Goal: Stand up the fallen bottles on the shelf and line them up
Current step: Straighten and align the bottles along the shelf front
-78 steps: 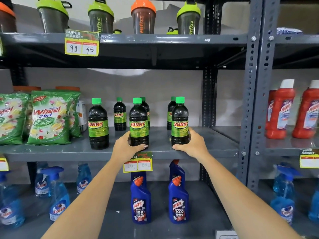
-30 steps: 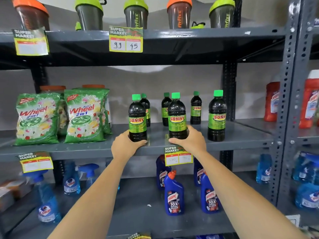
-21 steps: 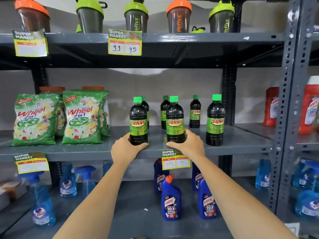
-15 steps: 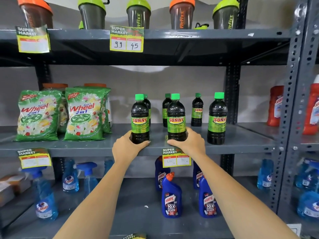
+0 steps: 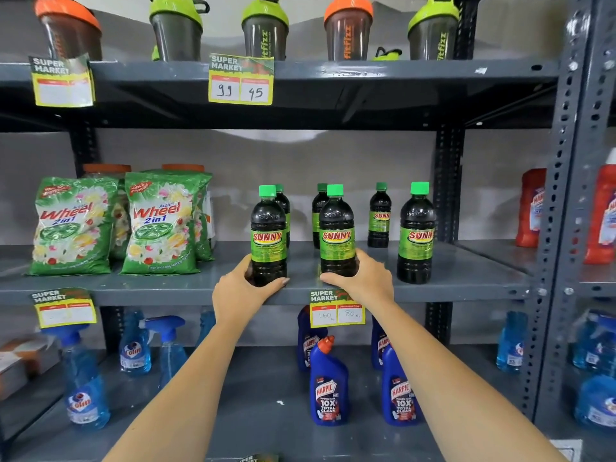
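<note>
Landmark: price tag (image 5: 336,311) reading 160 and 80, clipped to the front edge of the middle shelf (image 5: 133,290).
Left hand (image 5: 241,291): wrapped around the base of the left front bottle (image 5: 268,235), just up and left of the tag.
Right hand (image 5: 365,281): wrapped around the base of the middle front bottle (image 5: 336,231), directly above the tag.
Front row: three Sunny bottles, all upright, green caps; third front bottle (image 5: 416,233) up and right of the tag, untouched.
Back row: three smaller-looking bottles (image 5: 379,216) upright behind the front ones, two partly hidden.
Total Sunny bottles: six, none lying down.
Left of the tag: two Wheel packs (image 5: 160,225) in front, more behind, count unclear.
Below the tag: four Harpic bottles (image 5: 328,385), two partly hidden.
Above the tag: five shaker cups (image 5: 263,31) on the top shelf.
</note>
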